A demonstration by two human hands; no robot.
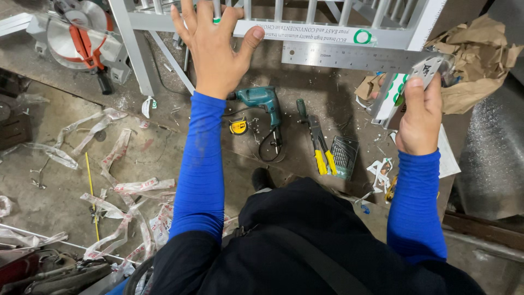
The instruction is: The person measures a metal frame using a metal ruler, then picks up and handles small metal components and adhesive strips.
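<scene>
Taking the white aluminium frame (305, 34) as the marker, a miter saw (76, 34) with an orange guard is sitting on the floor off its left end, and strips of torn printed tape (117, 188) are lying scattered well below that. The person's left hand (214, 50) is pressing flat against the frame's lower rail, fingers spread wide and gripping nothing. Below the frame, on the concrete, a teal electric drill (263, 102) is lying with its cord looped, a small yellow tape measure (238, 127) just beside it. Further right, under the frame's middle, yellow-handled pliers (319, 145) are resting next to a case of drill bits (344, 157). A steel square ruler (355, 57) is lying along the frame's lower rail, touching it. At the frame's right corner the right hand (420, 117) is closing around the ruler's end, thumb on top. Crumpled brown paper (480, 60) is bunching up just beyond that corner.
</scene>
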